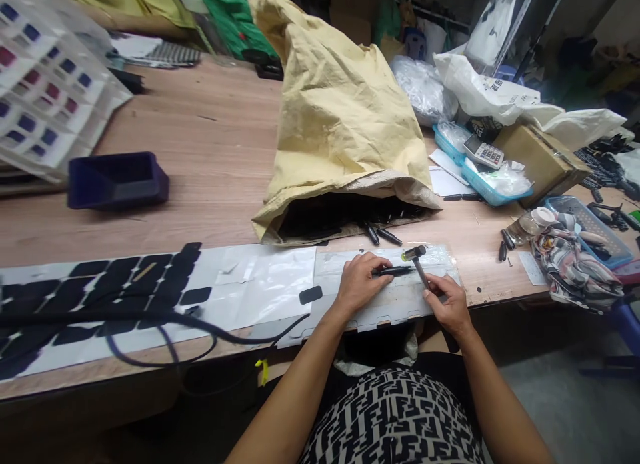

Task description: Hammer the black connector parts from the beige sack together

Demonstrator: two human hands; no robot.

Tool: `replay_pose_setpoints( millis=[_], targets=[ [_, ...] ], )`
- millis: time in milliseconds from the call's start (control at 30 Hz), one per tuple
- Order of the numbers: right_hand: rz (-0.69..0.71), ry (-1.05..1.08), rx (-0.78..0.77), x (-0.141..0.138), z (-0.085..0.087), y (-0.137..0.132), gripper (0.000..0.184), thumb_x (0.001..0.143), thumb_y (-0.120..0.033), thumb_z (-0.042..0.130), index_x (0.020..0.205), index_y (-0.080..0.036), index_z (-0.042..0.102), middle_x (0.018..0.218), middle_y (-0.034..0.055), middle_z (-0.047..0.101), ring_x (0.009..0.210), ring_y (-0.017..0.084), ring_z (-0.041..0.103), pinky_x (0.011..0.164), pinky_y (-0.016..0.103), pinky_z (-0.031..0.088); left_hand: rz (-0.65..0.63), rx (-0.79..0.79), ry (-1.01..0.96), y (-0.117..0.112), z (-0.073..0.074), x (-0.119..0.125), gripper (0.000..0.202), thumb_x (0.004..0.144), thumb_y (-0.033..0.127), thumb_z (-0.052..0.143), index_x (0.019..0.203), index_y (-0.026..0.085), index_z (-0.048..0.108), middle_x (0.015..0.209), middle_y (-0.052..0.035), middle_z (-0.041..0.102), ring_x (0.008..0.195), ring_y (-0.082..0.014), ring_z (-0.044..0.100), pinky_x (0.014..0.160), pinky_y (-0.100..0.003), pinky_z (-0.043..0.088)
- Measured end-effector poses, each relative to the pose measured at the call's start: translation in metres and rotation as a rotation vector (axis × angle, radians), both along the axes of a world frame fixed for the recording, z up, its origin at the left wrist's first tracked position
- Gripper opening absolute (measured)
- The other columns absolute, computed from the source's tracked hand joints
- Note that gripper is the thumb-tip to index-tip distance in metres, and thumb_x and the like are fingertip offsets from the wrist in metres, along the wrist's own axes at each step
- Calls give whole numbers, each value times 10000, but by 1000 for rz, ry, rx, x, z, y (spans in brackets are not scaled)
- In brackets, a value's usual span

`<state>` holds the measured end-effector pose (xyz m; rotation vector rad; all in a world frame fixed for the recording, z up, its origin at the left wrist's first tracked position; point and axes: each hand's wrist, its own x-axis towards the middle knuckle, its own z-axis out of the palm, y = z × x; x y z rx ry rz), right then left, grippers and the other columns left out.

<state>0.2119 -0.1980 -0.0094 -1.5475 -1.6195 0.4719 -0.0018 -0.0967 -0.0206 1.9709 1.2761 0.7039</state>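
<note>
My left hand point(364, 279) is closed around the near end of a slim black piece point(399, 271) that looks like a handle or clip. It lies along the white-covered work surface point(340, 304) at the table's edge. In my right hand point(448, 303) is a small hammer point(415, 253), gripped by its dark handle, its head just above and beside the black piece's far end. Several similar black pieces point(383, 233) lie behind, at the mouth of a yellow cloth sack point(345, 131). The dark contents of the sack cannot be made out.
To the left, flat black pads point(165, 277) cover a white sheet, with black cables point(220, 331) across it. A dark purple bin point(118, 181) stands behind. On the right are blue baskets point(495, 187), a calculator point(483, 151), a cardboard box point(537, 157), a jar point(533, 224) and crumpled cloth point(575, 264).
</note>
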Motion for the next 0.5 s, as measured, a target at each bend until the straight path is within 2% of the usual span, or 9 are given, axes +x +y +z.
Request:
replay_pose_setpoints(
  millis=[267, 500],
  targets=[
    [82, 31, -32, 7, 4, -1, 330, 833, -211, 646, 1150, -217, 735, 811, 24, 621, 753, 178, 595, 710, 329, 518, -14, -15, -7, 2, -1, 0, 161, 775, 236, 730, 932, 271, 746, 951, 8, 707, 976, -220, 583, 940, -399, 379],
    [124, -11, 3, 3, 10, -8, 333, 853, -203, 634, 1175, -214, 720, 807, 25, 626, 764, 180, 595, 705, 323, 507, -14, -36, -25, 2, 1, 0, 184, 752, 190, 732, 916, 271, 756, 923, 14, 708, 962, -215, 578, 939, -399, 381]
  ],
)
